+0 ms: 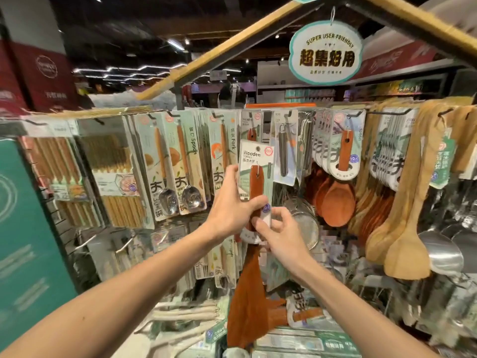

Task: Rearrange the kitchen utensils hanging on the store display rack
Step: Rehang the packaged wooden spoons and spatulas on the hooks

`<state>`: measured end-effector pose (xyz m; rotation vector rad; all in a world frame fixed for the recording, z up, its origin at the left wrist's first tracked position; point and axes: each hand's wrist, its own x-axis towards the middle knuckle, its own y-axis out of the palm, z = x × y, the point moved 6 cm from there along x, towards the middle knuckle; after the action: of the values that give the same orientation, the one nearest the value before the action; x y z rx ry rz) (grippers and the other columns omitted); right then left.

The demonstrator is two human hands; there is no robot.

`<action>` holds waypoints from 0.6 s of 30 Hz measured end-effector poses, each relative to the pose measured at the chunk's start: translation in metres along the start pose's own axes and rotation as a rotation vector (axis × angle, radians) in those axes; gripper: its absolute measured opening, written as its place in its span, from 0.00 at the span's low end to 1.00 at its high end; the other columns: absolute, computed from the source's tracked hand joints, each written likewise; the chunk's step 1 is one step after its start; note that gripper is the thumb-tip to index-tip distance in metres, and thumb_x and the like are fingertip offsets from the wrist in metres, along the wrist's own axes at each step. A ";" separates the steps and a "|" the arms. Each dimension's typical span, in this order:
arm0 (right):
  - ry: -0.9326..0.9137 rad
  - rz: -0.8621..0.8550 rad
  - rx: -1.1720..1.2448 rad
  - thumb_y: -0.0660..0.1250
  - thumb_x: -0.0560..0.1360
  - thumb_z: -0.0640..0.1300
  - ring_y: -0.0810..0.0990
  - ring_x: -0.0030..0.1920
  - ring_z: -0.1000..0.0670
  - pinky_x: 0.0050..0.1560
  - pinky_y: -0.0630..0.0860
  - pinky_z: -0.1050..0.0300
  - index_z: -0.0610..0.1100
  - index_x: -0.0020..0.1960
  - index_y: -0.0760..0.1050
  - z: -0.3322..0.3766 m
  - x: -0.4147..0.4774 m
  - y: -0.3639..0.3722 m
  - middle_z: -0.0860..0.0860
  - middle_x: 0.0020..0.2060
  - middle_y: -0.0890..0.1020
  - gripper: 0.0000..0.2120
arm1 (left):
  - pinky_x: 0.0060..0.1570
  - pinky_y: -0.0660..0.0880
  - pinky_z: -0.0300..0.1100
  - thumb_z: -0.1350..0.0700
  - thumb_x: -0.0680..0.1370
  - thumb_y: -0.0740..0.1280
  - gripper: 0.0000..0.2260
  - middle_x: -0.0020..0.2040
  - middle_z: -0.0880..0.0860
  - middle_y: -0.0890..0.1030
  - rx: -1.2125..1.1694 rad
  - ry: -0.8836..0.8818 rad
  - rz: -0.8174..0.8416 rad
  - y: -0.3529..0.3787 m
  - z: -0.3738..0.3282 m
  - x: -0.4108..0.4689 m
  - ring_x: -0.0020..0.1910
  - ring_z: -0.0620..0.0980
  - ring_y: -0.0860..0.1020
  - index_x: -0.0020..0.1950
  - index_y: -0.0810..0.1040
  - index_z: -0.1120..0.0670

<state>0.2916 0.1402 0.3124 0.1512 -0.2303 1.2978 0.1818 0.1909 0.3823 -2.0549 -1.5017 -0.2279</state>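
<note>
Wooden turner (256, 182) in left hand (232, 202) and right hand (278, 233) (both curled tight), spoon packs (185, 164) behind.

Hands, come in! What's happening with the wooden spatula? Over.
Left hand gripping the wooden turner by its card. Right hand pinching the card's lower edge. Turner off any hook, held before the rack. Crowded packs behind, nothing between.

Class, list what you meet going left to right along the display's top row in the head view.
Chopstick packs → spoon packs → fork pack → wooden turner pack, held in front → reddish rice spoons → pale wooden spatulas.
</note>
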 end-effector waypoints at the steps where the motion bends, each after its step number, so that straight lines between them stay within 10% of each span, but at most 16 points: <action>1: 0.010 -0.015 0.022 0.68 0.79 0.42 0.80 0.30 0.60 0.29 0.74 0.66 0.46 0.58 0.67 0.002 0.000 0.002 0.51 0.40 0.85 0.12 | 0.64 0.75 0.52 0.60 0.74 0.75 0.31 0.57 0.39 0.78 0.003 0.036 -0.031 -0.005 -0.004 0.002 0.54 0.37 0.80 0.69 0.61 0.46; 7: -0.182 -0.095 -0.055 0.70 0.77 0.42 0.73 0.24 0.52 0.27 0.74 0.58 0.60 0.70 0.59 0.032 0.012 0.003 0.48 0.31 0.76 0.29 | 0.63 0.74 0.54 0.58 0.76 0.73 0.39 0.72 0.47 0.71 0.103 0.203 -0.153 -0.019 -0.028 0.015 0.59 0.47 0.78 0.76 0.55 0.35; 10: -0.274 -0.128 -0.157 0.69 0.78 0.44 0.73 0.23 0.52 0.26 0.76 0.51 0.58 0.67 0.65 0.052 0.020 0.003 0.49 0.31 0.76 0.23 | 0.61 0.76 0.47 0.56 0.77 0.72 0.28 0.63 0.35 0.72 0.137 0.249 -0.175 -0.024 -0.038 0.029 0.56 0.39 0.78 0.74 0.67 0.42; 18: -0.295 -0.172 -0.207 0.68 0.78 0.45 0.71 0.21 0.56 0.34 0.80 0.38 0.60 0.63 0.69 0.058 0.030 0.000 0.58 0.22 0.73 0.17 | 0.71 0.66 0.52 0.54 0.79 0.70 0.24 0.71 0.46 0.74 0.204 0.231 -0.184 -0.022 -0.045 0.044 0.71 0.49 0.69 0.74 0.70 0.43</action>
<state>0.2943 0.1547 0.3765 0.1820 -0.5889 1.0701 0.1853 0.2069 0.4464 -1.6722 -1.5033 -0.3559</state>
